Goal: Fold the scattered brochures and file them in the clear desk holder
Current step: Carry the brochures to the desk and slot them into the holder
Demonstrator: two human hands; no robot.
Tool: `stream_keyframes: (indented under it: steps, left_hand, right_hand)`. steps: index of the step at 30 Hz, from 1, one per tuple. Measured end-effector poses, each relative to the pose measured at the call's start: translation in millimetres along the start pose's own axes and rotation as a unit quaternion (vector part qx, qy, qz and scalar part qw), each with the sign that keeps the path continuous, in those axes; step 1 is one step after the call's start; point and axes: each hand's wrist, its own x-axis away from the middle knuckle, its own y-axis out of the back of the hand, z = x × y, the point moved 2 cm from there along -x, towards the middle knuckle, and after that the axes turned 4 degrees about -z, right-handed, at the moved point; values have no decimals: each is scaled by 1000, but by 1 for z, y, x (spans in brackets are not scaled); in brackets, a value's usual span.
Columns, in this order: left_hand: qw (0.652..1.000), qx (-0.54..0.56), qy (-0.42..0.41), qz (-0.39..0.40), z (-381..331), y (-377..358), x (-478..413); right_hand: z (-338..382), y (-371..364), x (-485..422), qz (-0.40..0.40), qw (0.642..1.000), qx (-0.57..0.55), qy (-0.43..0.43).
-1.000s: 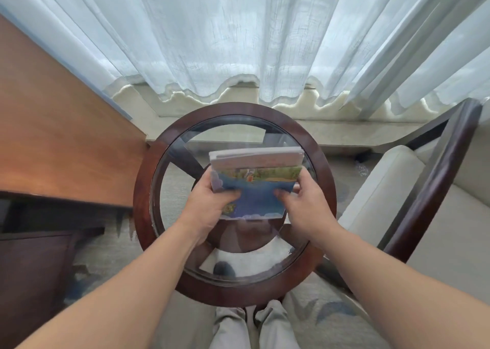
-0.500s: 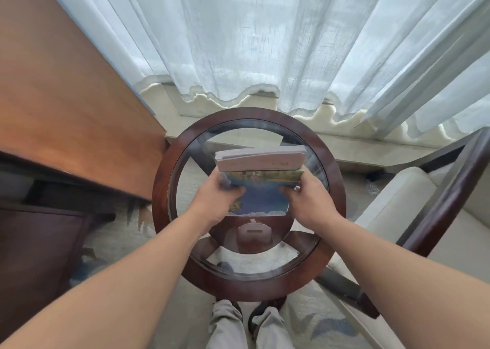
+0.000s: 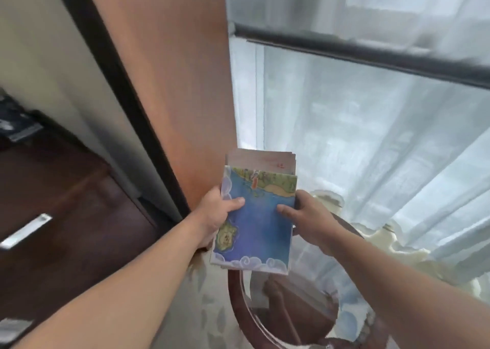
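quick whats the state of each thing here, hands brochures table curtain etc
brochures, stacked, held in the air, blue cover facing the camera
left hand, grips the stack's left edge
right hand, grips the stack's right edge
round table, glass top, partly in view
curtain, drawn across the window
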Motion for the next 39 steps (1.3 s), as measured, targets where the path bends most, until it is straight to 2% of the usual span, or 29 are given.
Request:
stream_keyframes:
  steps: [9,18,25,29,33,39]
  left_hand:
    - [989,97,-22,-111,-51,166,109]
    - [965,118,-28,-235,-58,320,207]
    - [947,115,-7,-298,-44,396,241]
    - [943,76,21,-324,-34,425,245]
    - [932,48,68,-353,-26,445,240]
    - [905,25,91,-414,-27,472,209]
  right_hand:
    - [149,-129,37,97,992,35,66]
    - [240,-271,78,177,983,-14,56]
    - [276,-352,82,235,970,16,64]
    - [286,-387,63,275,959,29,59]
    - [289,-417,30,304,950,41,53]
    - [297,-458,-19,340,938,48,42]
